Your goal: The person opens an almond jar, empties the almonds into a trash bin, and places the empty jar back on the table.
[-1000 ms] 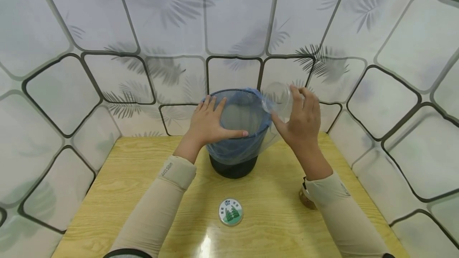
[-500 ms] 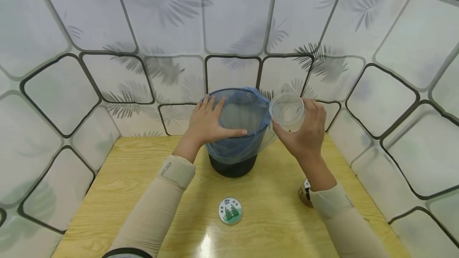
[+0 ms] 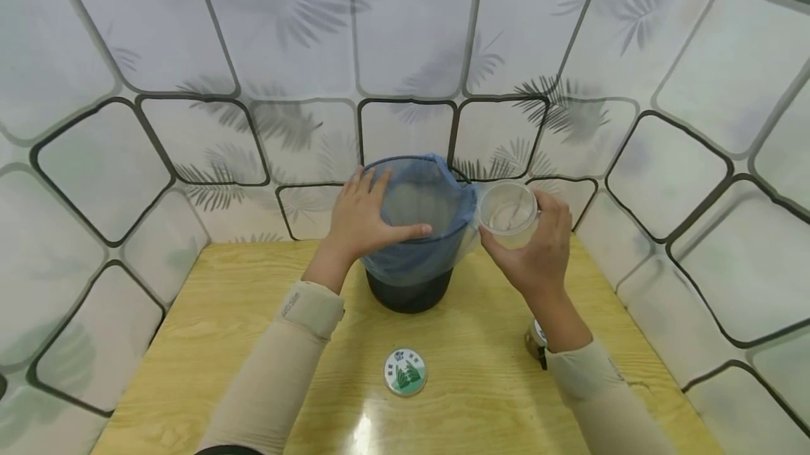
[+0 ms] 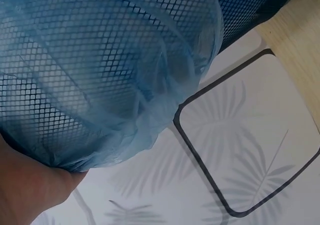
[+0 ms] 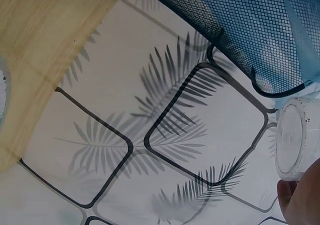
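A black mesh bin [image 3: 408, 292] stands on the table, lined with a translucent blue plastic bag [image 3: 411, 258] folded over its rim. My left hand [image 3: 363, 219] rests on the bin's left and front rim, its fingers spread and its thumb straight along the front. To the bin's right, my right hand [image 3: 534, 247] holds a clear round plastic cup [image 3: 508, 209], mouth tilted toward me. The bag's right edge reaches toward the cup; whether the fingers also hold it is unclear. The right wrist view shows the cup's base [image 5: 292, 137] and a bare curve of rim.
A round lid-like disc with a green leaf print [image 3: 405, 372] lies on the wooden table [image 3: 253, 328] in front of the bin. A small brownish jar [image 3: 534, 346] sits partly behind my right forearm. Patterned fabric walls [image 3: 405, 40] enclose the back and sides.
My right hand has lowered and turned the cup from beside the rim, its mouth now facing me. The bag has slipped at the right, baring some dark rim. My left hand stays put.
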`<state>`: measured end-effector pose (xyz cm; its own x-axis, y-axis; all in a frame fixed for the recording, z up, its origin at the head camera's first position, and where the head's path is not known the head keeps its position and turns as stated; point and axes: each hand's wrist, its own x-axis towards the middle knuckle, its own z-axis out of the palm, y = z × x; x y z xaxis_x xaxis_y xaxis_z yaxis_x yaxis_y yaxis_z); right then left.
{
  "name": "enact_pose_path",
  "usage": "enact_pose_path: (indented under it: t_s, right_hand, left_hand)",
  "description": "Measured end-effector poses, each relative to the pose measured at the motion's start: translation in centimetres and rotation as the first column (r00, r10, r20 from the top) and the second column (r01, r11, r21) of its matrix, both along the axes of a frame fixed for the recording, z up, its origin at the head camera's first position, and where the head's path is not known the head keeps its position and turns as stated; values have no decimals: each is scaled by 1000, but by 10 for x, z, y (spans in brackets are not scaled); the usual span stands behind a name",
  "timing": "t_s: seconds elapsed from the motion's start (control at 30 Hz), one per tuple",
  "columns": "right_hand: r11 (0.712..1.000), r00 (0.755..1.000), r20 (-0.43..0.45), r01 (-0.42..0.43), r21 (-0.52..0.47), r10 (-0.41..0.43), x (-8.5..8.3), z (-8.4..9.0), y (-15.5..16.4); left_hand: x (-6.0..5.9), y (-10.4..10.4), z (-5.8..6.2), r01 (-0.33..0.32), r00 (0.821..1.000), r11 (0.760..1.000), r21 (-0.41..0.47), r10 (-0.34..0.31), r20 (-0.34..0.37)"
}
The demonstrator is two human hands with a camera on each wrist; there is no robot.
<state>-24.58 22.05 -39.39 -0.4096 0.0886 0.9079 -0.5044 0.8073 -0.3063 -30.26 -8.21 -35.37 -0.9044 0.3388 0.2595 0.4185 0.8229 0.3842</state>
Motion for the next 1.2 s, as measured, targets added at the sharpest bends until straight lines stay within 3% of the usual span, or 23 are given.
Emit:
enact_pose_path:
  t_s: [0.23,0.4,0.63,0.87,1.2]
  right_hand:
    - [1000,1000,14,-1,-4,1,2,-6,2]
    - [1000,1000,16,-3,-13,3,4,-10,3]
    - [1000,1000,26,-4,-29,5,8,-16,5]
    - [999,998,55,10,-40,-8,15,-24,9]
    - [998,995,102,4,-70,3,26,-36,12]
  left_hand:
    - [-2,0,-8,19,994,992,124,-6,-107]
    - [-6,1,-15,48,985,970,237,-7,-170]
    - [-8,0,-21,76,969,942,326,6,-245]
    - [-3,-4,-26,117,957,908,402,5,-290]
    - [3,-5,-33,108,956,891,441,29,-292]
